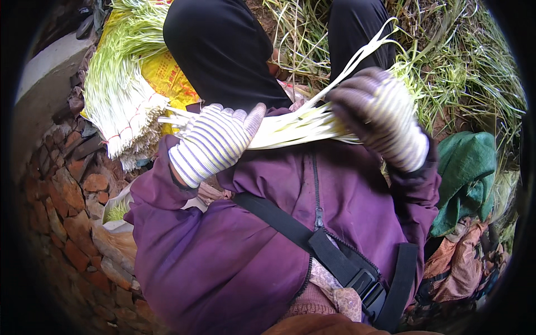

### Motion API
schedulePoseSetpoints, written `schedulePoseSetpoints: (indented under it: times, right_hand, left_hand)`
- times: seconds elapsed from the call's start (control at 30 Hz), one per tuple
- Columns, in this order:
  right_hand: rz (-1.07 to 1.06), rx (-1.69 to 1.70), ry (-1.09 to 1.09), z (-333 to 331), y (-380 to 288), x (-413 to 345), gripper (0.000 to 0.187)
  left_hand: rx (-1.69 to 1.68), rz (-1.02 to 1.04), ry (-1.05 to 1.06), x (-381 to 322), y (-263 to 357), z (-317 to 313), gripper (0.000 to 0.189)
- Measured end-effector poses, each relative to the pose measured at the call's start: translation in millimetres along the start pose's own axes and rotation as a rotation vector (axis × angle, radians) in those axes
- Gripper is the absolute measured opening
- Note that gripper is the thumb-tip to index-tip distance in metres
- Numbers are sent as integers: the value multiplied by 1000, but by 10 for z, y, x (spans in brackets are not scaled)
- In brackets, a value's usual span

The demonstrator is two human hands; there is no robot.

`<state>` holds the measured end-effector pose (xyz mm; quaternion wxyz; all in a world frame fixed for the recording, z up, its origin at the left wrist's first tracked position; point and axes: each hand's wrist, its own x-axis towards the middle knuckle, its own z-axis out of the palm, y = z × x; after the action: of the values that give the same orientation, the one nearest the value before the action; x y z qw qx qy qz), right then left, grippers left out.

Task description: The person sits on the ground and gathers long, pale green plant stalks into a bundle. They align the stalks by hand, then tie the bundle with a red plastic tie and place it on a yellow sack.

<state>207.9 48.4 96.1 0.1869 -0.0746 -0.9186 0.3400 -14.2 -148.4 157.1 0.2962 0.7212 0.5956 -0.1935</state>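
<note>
My left hand (215, 142), in a striped knit glove, is closed around a bunch of pale, blanched chive-like stalks (293, 127). The white stem ends (169, 119) stick out to the left of that hand. The stalks lie across my lap, and their yellow-green blades run to the right. My right hand (379, 115), in a matching glove with dark fingers, is at the leafy end with its fingers curled. Motion blurs this hand, so its hold on the blades is unclear. A few long blades (356, 58) rise above it.
Tied bundles of similar stalks (121, 104) lie on a yellow printed sack (167, 77) at upper left. Loose grassy leaves (465, 71) cover the ground at right. A green cloth (467, 176) lies beside my right arm. Broken bricks (69, 213) line the left side.
</note>
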Motion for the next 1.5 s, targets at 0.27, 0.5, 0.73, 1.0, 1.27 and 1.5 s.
schedulePoseSetpoints:
  times: [0.27, 0.5, 0.73, 1.0, 1.27, 1.5]
  right_hand:
    - [46, 80, -123, 138, -123, -94, 28]
    - [-84, 136, -277, 201, -120, 105, 27]
    - [-122, 113, -277, 340, -141, 228, 19]
    - [-45, 120, -105, 243, -49, 155, 17]
    - [112, 209, 27, 46, 30, -4, 14]
    - [-12, 215, -314, 251, -58, 156, 27]
  left_hand:
    - [19, 8, 16, -12, 0, 56, 60]
    - [20, 22, 21, 6, -13, 59, 59]
    - [-13, 11, 28, 8, -31, 88, 57]
    - [-55, 17, 22, 26, -62, 77, 57]
    - [-26, 11, 14, 14, -63, 101, 59]
    - [-8, 29, 20, 19, -64, 65, 61]
